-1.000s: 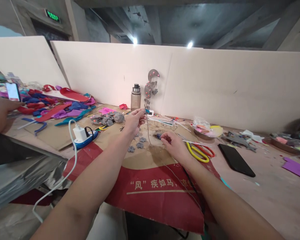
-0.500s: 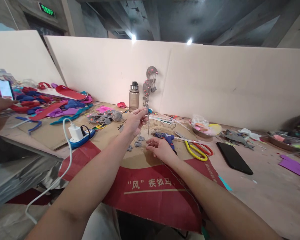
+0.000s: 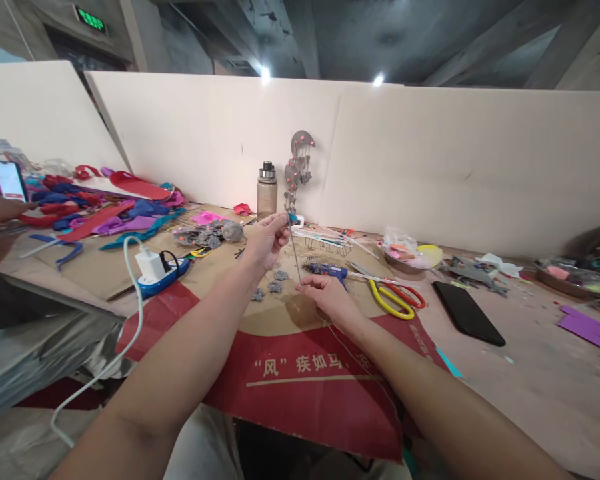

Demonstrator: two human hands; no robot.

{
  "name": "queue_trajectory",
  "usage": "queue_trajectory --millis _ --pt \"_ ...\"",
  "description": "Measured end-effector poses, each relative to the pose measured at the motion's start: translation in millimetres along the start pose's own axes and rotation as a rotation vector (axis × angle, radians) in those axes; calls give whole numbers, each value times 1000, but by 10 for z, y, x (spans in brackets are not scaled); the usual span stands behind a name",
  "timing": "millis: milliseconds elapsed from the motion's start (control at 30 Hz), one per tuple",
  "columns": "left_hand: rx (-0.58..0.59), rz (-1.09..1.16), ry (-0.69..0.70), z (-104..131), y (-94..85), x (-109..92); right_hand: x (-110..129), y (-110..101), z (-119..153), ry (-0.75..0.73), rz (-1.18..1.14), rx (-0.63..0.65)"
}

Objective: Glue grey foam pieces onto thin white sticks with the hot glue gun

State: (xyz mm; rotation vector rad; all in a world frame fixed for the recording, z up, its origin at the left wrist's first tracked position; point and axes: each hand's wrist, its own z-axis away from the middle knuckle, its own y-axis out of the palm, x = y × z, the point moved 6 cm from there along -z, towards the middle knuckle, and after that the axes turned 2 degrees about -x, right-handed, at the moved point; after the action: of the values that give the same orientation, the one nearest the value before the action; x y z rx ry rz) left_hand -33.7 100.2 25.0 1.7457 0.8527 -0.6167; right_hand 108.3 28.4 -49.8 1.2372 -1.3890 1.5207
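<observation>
Between my hands runs a length of grey yarn [image 3: 295, 252], stretched at a slant above the cardboard. Up at its top end, my left hand [image 3: 269, 241] pinches it with thumb and fingertips. My right hand [image 3: 325, 295] is closed on the lower part, and the loose tail trails down over the red cardboard [image 3: 300, 400] beneath my forearm. Several small grey fuzzy pieces [image 3: 275, 286] lie on the cardboard between the hands. Just behind my right hand is a blue glue gun [image 3: 330, 271], its handle partly hidden by that hand.
Scissors with yellow and red handles [image 3: 393, 300] and a black phone [image 3: 467, 312] lie on the right. A bottle [image 3: 267, 193] stands behind, near a hanging grey moon ornament [image 3: 301, 143]. At left are a power strip [image 3: 163, 280], fabric strips [image 3: 100, 220] and another person's hand [image 3: 0, 213] by a lit phone.
The yarn has gone from nearly vertical to slanted, its lower end shifting slightly right with my right hand. The right fingers have drawn closer together on it.
</observation>
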Motion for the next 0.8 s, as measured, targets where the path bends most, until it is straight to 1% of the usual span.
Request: queue_trajectory --millis 100,200,267,333,467,500,600,667,733,800 --pt "-5 29 -1 -8 -12 -10 -9 -39 -11 -34 187 -3" --pt "-27 55 -2 -27 -45 -10 -36 -81 -53 -64 342 -36" --pt "-44 68 -9 -45 -71 0 -51 -100 -72 -74 403 -54" --pt "-50 76 -18 -59 -86 12 -45 -102 -70 -86 438 -42" --pt "-37 67 -16 -55 -74 21 39 -103 -10 -107 510 29" --pt "-36 55 -16 -48 -68 24 79 -120 7 -124 550 27" --pt "-34 20 -27 -23 -56 44 206 -207 39 -186 649 -35" --pt "-38 12 -31 -14 -59 60 236 -254 39 -153 627 -43" --pt "-41 11 -29 -15 -67 70 243 -261 38 -81 551 1" --pt "-38 18 -28 -22 -72 74 286 -228 55 -43 481 63"
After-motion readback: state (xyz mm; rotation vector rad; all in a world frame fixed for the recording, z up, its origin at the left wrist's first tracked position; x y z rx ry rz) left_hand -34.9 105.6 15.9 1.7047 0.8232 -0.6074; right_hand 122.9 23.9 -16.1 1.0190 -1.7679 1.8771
